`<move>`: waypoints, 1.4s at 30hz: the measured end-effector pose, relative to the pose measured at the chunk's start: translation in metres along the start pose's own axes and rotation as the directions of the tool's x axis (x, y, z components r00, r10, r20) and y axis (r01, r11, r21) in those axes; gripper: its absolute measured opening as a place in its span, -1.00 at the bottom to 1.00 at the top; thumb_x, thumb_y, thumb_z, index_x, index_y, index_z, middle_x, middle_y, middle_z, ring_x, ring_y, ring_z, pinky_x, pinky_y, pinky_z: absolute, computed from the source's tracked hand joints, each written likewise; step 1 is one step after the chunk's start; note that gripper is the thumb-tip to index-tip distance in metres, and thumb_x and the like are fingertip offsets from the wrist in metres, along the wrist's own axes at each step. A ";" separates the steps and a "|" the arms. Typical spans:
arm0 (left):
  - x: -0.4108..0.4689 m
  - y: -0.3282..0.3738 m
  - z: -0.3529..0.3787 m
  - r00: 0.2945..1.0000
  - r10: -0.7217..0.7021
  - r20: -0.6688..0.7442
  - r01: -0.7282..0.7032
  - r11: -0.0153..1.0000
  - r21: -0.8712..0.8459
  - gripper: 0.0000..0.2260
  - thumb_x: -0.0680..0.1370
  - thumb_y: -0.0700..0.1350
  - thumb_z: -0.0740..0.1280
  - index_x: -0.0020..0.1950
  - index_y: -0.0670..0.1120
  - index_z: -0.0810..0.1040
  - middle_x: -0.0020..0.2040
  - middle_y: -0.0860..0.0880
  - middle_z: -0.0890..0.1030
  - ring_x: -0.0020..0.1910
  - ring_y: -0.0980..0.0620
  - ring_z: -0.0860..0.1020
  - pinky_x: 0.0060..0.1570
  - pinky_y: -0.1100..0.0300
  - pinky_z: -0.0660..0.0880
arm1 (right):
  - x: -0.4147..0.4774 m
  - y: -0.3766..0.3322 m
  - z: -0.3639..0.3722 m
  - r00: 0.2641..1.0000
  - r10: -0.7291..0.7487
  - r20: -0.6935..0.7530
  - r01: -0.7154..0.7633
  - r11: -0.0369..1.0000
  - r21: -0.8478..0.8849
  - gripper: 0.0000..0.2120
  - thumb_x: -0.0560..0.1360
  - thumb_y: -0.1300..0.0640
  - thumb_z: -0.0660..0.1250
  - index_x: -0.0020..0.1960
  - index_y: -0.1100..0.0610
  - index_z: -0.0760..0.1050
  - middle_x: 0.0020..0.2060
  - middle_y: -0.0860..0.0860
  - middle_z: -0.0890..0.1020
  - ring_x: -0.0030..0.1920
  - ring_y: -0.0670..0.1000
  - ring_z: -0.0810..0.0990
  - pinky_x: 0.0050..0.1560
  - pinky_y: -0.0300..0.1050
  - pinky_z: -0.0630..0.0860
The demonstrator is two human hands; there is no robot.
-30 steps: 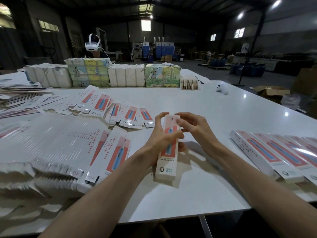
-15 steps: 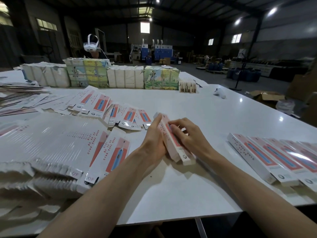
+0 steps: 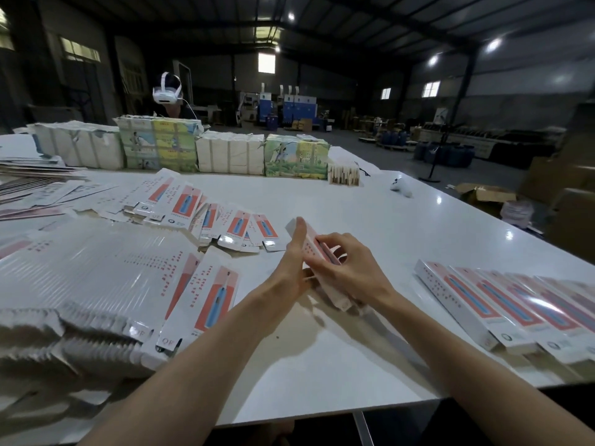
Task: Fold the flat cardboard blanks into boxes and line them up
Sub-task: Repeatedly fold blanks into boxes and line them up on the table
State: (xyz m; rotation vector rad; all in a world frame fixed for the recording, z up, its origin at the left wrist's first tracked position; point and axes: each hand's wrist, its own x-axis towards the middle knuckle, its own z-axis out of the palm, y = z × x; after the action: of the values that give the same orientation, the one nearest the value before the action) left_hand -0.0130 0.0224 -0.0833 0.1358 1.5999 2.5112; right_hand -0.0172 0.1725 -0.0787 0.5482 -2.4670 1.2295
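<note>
Head view, assembly in progress. The box in hand [image 3: 336, 296] sits at bench centre, tilted, its far end raised and its near end close to the bench [image 3: 322, 365]. My left hand [image 3: 291, 265] holds it from the left, one digit straight along its far end, the others under it and mostly hidden. My right hand [image 3: 351, 268] is curled over its top, fingers [image 3: 325, 244] clamped on the upper face. The box looks squared up; whether its end flaps are tucked I cannot tell.

Progress, as I judge it: early. A row of finished boxes [image 3: 483, 304] lies side by side at near right, running out of view. A thick stack of flat blanks [image 3: 96, 278] at near left and loose blanks [image 3: 206, 217] fanned out beyond it remain to be folded.

Room: bare bench lies between my hands and the row, so the box could slide right to join its left end. The near bench edge is close below my forearms. Wrapped bundles [image 3: 225, 152] line the far edge.
</note>
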 end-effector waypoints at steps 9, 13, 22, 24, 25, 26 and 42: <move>-0.004 -0.026 -0.013 0.961 0.226 0.161 -0.233 0.341 0.911 -0.84 0.60 0.03 0.28 0.01 0.21 0.66 -0.12 0.16 0.62 -0.15 0.21 0.61 -0.16 0.20 0.56 | -0.045 0.027 -0.068 0.978 0.195 -0.067 -0.193 0.744 -0.640 -0.66 0.62 -0.17 0.36 0.27 0.01 0.50 0.09 -0.01 0.53 0.05 0.00 0.48 0.18 0.01 0.51; -0.002 -0.026 -0.015 0.964 0.178 0.195 -0.246 0.337 0.909 -0.84 0.60 0.01 0.27 0.02 0.25 0.62 -0.11 0.14 0.59 -0.12 0.20 0.58 -0.17 0.24 0.44 | -0.074 0.051 -0.084 0.967 0.179 -0.179 -0.242 0.446 -0.862 -0.69 0.63 -0.13 0.28 0.27 0.03 0.46 0.22 0.03 0.45 0.16 0.01 0.39 0.33 0.02 0.43; -0.006 -0.024 -0.012 0.962 0.166 0.217 -0.261 0.324 0.909 -0.81 0.62 -0.04 0.25 0.08 0.20 0.62 -0.12 0.11 0.56 -0.10 0.20 0.53 -0.16 0.24 0.38 | -0.087 0.048 -0.121 0.933 0.283 -0.224 -0.299 0.259 -0.918 -0.65 0.66 -0.08 0.25 0.38 0.05 0.45 0.23 0.01 0.48 0.16 -0.01 0.43 0.32 -0.03 0.47; -0.007 -0.023 -0.010 0.962 0.166 0.217 -0.260 0.320 0.911 -0.80 0.62 -0.05 0.25 0.08 0.19 0.62 -0.13 0.12 0.56 -0.11 0.19 0.53 -0.18 0.25 0.37 | -0.078 0.039 -0.118 0.936 0.278 -0.216 -0.279 0.210 -0.937 -0.67 0.66 -0.07 0.27 0.37 0.03 0.45 0.26 0.01 0.50 0.24 0.03 0.48 0.36 0.00 0.46; -0.008 -0.023 -0.010 0.963 0.167 0.211 -0.256 0.319 0.912 -0.80 0.62 -0.06 0.24 0.07 0.18 0.63 -0.14 0.12 0.56 -0.12 0.19 0.54 -0.19 0.25 0.37 | -0.069 0.033 -0.112 0.944 0.259 -0.204 -0.266 0.234 -0.935 -0.68 0.66 -0.09 0.28 0.35 0.02 0.47 0.26 0.02 0.51 0.25 0.04 0.50 0.36 0.02 0.46; -0.008 -0.023 -0.010 0.965 0.172 0.200 -0.247 0.320 0.915 -0.80 0.61 -0.06 0.24 0.06 0.17 0.63 -0.15 0.13 0.57 -0.14 0.18 0.55 -0.20 0.25 0.39 | -0.058 0.026 -0.104 0.954 0.235 -0.186 -0.251 0.283 -0.926 -0.68 0.67 -0.11 0.27 0.33 0.03 0.48 0.25 0.02 0.53 0.23 0.04 0.52 0.35 0.03 0.48; -0.039 0.045 -0.011 0.943 0.332 -0.025 0.073 -0.134 0.988 -0.74 0.70 0.03 0.30 0.13 -0.15 0.62 0.02 -0.09 0.66 -0.08 -0.03 0.62 0.01 0.11 0.57 | 0.023 0.022 0.016 0.991 0.128 -0.042 -0.131 0.834 -0.536 -0.85 0.63 0.08 0.20 0.06 0.07 0.53 -0.10 0.02 0.68 -0.08 0.18 0.64 -0.01 0.06 0.58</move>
State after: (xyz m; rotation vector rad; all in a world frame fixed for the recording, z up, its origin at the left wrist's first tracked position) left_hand 0.0193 -0.0132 -0.0469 0.0998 3.3765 0.5377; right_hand -0.0493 0.1669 -0.0925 0.2213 -2.7131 0.5143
